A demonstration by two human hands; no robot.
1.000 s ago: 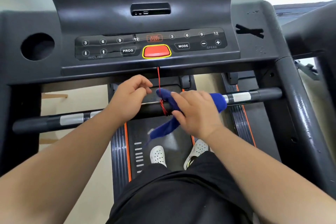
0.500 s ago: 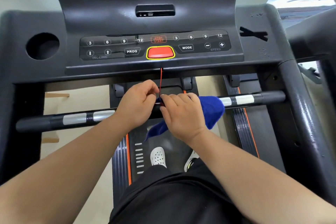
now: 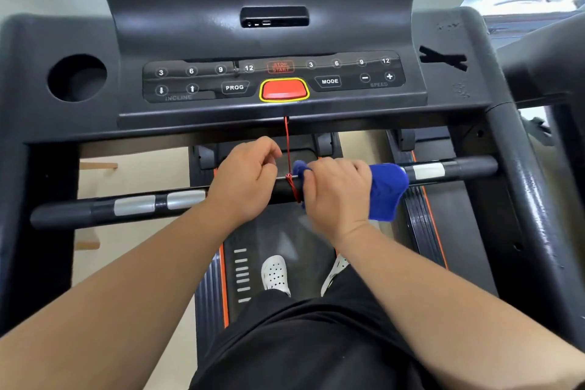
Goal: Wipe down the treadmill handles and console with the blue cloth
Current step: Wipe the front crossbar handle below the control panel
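— Across the middle of the frame, what are the hands doing?
— Both sit at the black handlebar (image 3: pixel 136 206) that runs from left to right below the console (image 3: pixel 196 35). The right hand (image 3: pixel 335 196) has its fingers curled over the bar and grips the blue cloth (image 3: pixel 387 190) against it.
— Where exactly does the cloth lie?
— It is wrapped over the bar just right of centre. A small blue tip shows at the fingertips. A bigger fold sticks out past the right side of the hand and hangs a little below the bar, next to a pale band (image 3: pixel 425 170).
— And the left hand (image 3: pixel 243 180)?
— Its wrist crosses the bar left of centre, with the fingers curled in just left of a thin red cord (image 3: pixel 287 142). I cannot tell whether it holds anything.
— What about that cord?
— It drops from the lower edge of the console, under the red button (image 3: pixel 284 90) with the yellow rim. It is tied round the bar between the two hands, close against the right fingertips.
— Anything else on the console?
— There are keys marked PROG and MODE, labels reading INCLINE and SPEED, and a round cup hole (image 3: pixel 77 77) at upper left.
— And lower down?
— Black shorts (image 3: pixel 316 351) fill the bottom centre. Above them are white perforated shoes (image 3: pixel 275 274) on the dark belt (image 3: pixel 275 231), which has orange edging.
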